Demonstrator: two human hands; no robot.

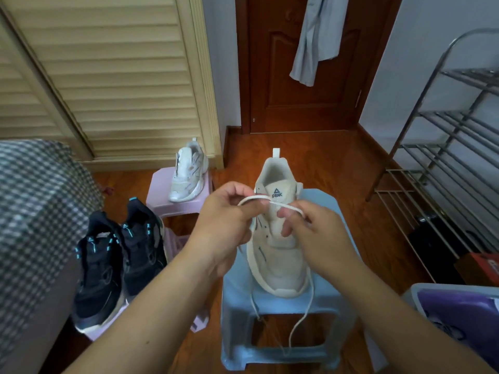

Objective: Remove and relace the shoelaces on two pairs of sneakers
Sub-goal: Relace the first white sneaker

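A beige sneaker (280, 255) stands on a light blue stool (321, 306), toe toward me. Its white shoelace (302, 317) crosses over the tongue, and both loose ends hang down past the stool's front. My left hand (224, 225) pinches a loop of the lace at the left of the tongue. My right hand (316, 233) pinches a loop of it at the right. The matching white sneaker (189, 174) sits on a pink stool (159, 193) behind. A pair of black sneakers (113, 263) with teal accents rests on another pink stool at the left.
A checkered fabric surface (35, 211) fills the left side. A metal shoe rack (445, 168) stands at the right with a red box (483, 265) under it. A purple-lidded bin (459, 314) is at the lower right. A brown door (302, 63) is ahead.
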